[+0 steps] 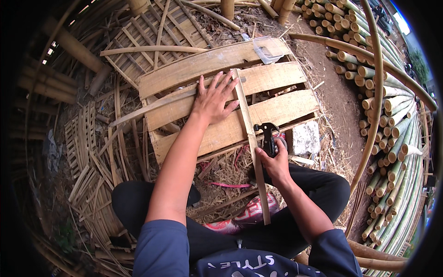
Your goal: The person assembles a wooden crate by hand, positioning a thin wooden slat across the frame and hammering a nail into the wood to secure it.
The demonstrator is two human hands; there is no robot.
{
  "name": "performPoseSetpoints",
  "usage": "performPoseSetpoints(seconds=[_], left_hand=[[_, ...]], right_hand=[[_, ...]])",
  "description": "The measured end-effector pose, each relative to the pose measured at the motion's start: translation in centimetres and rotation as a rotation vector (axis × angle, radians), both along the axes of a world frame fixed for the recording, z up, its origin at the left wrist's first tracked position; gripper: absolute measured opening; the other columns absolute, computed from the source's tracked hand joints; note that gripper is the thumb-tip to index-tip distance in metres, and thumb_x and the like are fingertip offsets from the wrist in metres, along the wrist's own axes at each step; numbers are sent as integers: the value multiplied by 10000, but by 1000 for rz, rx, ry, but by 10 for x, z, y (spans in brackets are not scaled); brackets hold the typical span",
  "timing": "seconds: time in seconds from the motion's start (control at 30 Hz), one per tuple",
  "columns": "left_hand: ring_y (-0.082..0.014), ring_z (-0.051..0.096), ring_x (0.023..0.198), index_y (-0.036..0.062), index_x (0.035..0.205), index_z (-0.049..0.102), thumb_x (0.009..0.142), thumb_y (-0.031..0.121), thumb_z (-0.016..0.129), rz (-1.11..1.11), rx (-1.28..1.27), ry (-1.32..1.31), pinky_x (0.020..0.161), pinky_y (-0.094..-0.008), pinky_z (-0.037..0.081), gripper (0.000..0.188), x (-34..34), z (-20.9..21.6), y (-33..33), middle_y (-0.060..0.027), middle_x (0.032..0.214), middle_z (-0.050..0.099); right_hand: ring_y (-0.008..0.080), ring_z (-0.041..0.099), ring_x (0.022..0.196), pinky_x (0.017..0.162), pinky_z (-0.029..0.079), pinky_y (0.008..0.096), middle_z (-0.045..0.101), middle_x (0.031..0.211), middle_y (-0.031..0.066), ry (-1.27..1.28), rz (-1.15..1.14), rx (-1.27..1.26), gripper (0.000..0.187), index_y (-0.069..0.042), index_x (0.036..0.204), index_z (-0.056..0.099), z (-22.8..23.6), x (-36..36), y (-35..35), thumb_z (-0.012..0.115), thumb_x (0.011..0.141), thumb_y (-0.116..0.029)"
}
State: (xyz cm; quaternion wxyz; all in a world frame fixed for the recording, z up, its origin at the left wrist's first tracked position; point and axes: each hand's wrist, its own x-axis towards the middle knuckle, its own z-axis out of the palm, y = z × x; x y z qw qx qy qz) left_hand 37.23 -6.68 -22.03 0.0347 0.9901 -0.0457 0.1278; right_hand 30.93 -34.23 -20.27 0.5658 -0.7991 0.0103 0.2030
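My left hand [214,99] lies flat with fingers spread on a low table of wooden planks [277,104]. Beneath it runs a bamboo strip [157,106] that sticks out past the table's left edge. A second, longer bamboo strip [244,113] crosses the planks beside my left fingertips and comes down over the near edge toward my lap. My right hand [277,165] is closed around a black hammer [266,131], its claw head up near the table's front edge. The right thumb is right by the longer strip; whether it presses on it I cannot tell.
A clear plastic box [267,50] sits at the table's far right corner. A whitish block [305,137] stands by the right front corner. Stacked bamboo poles [392,134] fill the right side. Bamboo lattice panels [159,34] and loose slats [90,184] lie on the left.
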Motion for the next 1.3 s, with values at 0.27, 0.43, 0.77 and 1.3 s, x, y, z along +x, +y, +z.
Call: performPoseSetpoints(seconds=[0.27, 0.43, 0.77, 1.3], left_hand=[[-295, 244, 1505, 262, 1584, 255, 963, 541, 477, 8, -16, 13, 1169, -691, 121, 716, 0, 2, -3, -17, 1674, 177], [-291, 244, 1506, 248, 1577, 267, 968, 521, 474, 12, -7, 33, 1169, -690, 125, 698, 1, 2, -2, -12, 1675, 176], [-285, 247, 1505, 262, 1566, 289, 963, 540, 479, 9, -24, 27, 1178, -678, 131, 690, 0, 2, -1, -6, 1667, 197], [-267, 256, 1502, 288, 1554, 312, 948, 574, 488, 21, -29, 21, 1180, -666, 148, 693, 2, 2, -2, 9, 1659, 213]], right_hand=[[58, 529, 600, 528, 419, 231, 620, 755, -17, 19, -22, 88, 294, -61, 1078, 574, -6, -1, -3, 783, 888, -141], [94, 594, 702, 615, 489, 268, 658, 829, 44, 22, -33, 37, 330, -4, 1043, 563, -5, -1, -6, 796, 870, -162], [63, 559, 675, 596, 450, 235, 640, 807, 6, -145, -152, -15, 266, -46, 1035, 558, -17, -6, -5, 764, 903, -149], [204, 573, 578, 586, 485, 355, 580, 654, 80, -449, -14, -228, 425, -2, 1034, 554, 21, -4, 2, 818, 817, -254]])
